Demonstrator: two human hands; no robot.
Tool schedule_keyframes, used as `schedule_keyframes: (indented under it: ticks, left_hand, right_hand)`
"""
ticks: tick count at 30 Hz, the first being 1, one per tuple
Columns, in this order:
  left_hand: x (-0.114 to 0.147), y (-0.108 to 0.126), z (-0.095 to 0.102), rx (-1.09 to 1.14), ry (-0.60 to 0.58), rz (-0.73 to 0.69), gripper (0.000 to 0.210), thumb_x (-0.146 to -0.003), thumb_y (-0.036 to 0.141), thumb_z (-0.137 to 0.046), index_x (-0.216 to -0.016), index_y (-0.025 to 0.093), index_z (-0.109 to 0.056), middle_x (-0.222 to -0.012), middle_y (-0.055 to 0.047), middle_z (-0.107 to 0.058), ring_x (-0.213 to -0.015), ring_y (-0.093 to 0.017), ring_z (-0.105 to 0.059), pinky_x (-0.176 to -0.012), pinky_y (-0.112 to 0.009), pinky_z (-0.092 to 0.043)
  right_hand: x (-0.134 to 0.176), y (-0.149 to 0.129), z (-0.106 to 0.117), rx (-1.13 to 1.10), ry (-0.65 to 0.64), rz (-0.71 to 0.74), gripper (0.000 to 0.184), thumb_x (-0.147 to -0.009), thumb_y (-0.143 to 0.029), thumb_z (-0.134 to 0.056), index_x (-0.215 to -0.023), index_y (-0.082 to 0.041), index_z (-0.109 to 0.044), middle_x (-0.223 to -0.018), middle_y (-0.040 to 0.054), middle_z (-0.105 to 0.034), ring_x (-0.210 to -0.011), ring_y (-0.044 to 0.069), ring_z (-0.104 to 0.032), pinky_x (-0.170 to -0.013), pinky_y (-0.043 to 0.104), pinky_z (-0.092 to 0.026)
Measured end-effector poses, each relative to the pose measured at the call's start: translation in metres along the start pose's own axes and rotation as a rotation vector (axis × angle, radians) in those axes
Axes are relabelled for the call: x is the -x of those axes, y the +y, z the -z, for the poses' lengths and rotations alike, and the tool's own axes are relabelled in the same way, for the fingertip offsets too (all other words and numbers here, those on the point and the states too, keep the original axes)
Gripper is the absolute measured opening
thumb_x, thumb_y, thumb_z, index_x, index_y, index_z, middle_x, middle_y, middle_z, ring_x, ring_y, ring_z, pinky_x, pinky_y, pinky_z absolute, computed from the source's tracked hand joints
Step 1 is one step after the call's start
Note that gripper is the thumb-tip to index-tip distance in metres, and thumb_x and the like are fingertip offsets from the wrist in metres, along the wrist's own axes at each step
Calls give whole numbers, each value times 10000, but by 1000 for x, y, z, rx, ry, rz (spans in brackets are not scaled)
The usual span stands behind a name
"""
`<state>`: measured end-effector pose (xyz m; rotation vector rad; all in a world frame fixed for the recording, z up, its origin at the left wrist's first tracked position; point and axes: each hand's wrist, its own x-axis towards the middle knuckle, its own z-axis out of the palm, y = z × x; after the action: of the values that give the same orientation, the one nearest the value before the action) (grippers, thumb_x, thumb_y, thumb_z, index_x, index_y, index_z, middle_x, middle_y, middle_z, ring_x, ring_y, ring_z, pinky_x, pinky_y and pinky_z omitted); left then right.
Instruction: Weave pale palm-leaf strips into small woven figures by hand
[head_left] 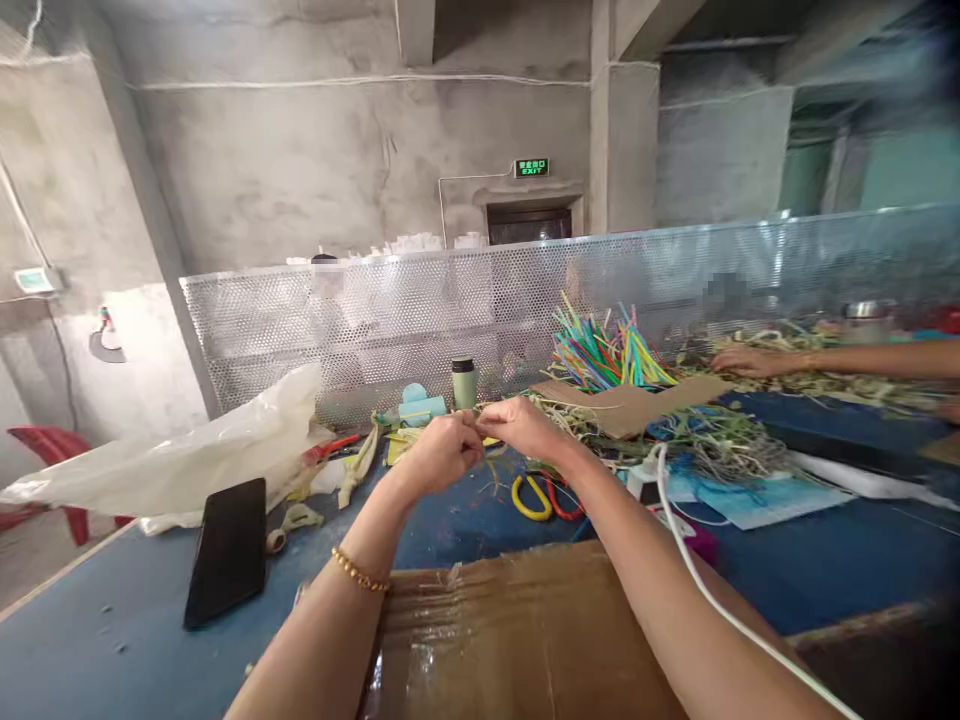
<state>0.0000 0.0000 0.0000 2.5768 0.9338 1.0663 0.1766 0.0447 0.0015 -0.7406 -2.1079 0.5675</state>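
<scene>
Three hands are seen over the blue table (135, 610): a left hand (439, 455) and a right hand (525, 428) near its middle, and one co-worker's hand (746, 360) toward its right edge. One black phone (227, 550), one green flask (464, 383), one plastic bag (187, 455) and one bundle of coloured straws (607, 352) are counted. Two cardboard pieces are counted, a box (517, 640) at the near edge and a sheet (637, 402) farther back.
</scene>
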Motion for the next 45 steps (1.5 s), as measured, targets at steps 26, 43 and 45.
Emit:
schedule_keyframes:
  ticks: [26,43,45]
  left_hand:
    - [-3,-9,-6,946,587,644,150,-497,164,-806,-601,111,-711,-552,-40,-646,-511,-131,-549,-526,-269,-410]
    - [-6,-16,-12,1205,638,684,77,-592,83,-753,-618,117,-689,-593,-28,-658,-538,-100,-548,-541,-230,-435]
    - [-5,-16,-12,1172,637,681,78,-586,88,-754,-607,118,-685,-563,-17,-638,-513,-93,-534,-522,-225,-417]
  right_hand:
    - [1,-11,-32,-343,224,-204,128,-814,-145,-558,-689,-163,-573,-575,-19,-560,-430,78,-413,-449,222,-316]
    - [-4,-9,-46,-382,288,-254,317,-593,-430,-763,-630,-163,-597,-528,-51,-480,-501,81,-367,-498,233,-273]
    - [-4,-9,-45,-381,315,-228,290,-585,-396,-765,-610,-164,-593,-539,-40,-512,-519,86,-402,-513,233,-301]
